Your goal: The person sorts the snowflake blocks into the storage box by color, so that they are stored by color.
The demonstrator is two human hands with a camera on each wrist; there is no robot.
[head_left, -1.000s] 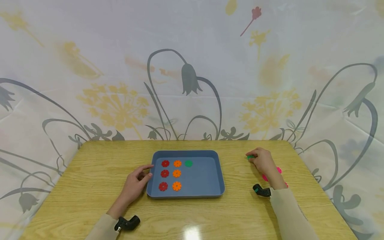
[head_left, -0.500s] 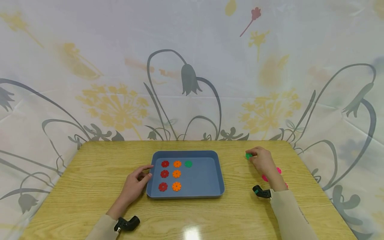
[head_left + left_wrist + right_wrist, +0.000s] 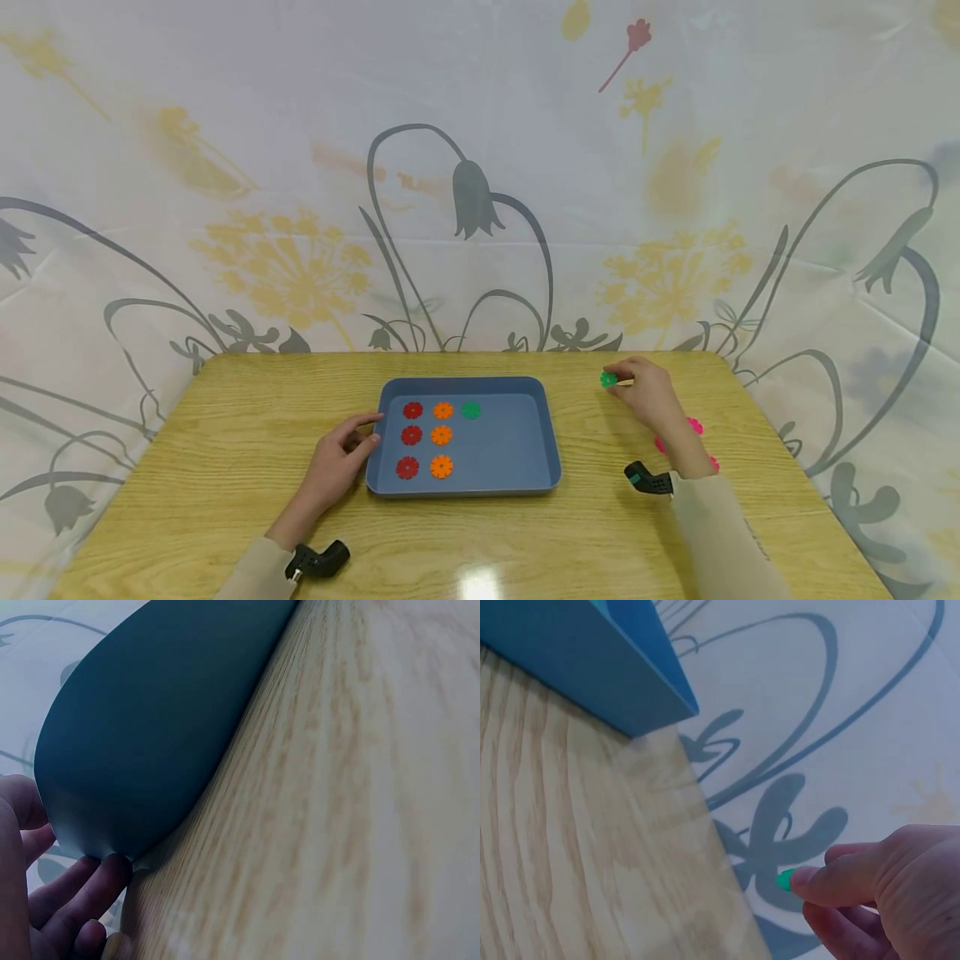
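In the head view my right hand (image 3: 647, 392) is raised above the table at the back right, pinching a green notched plastic disc (image 3: 608, 380) between thumb and fingers. The right wrist view shows only a sliver of that green disc beyond the thumb. My left hand (image 3: 341, 457) rests against the left side of a blue-grey tray (image 3: 525, 487), fingertips at its rim and outer wall. Inside the tray lie a column of red discs (image 3: 412, 435), a column of orange discs (image 3: 442, 435) and one green disc (image 3: 471, 410) at the top of a third column.
Several pink discs (image 3: 696, 427) lie on the wooden table (image 3: 480, 542), partly hidden under my right forearm. A flower-patterned cloth (image 3: 480, 275) hangs behind the table's back edge. Black wrist cameras (image 3: 321, 560) sit on both wrists.
My right hand has lifted the green disc and carried it slightly left and up from its earlier spot. The left hand and the tray stay where they were.
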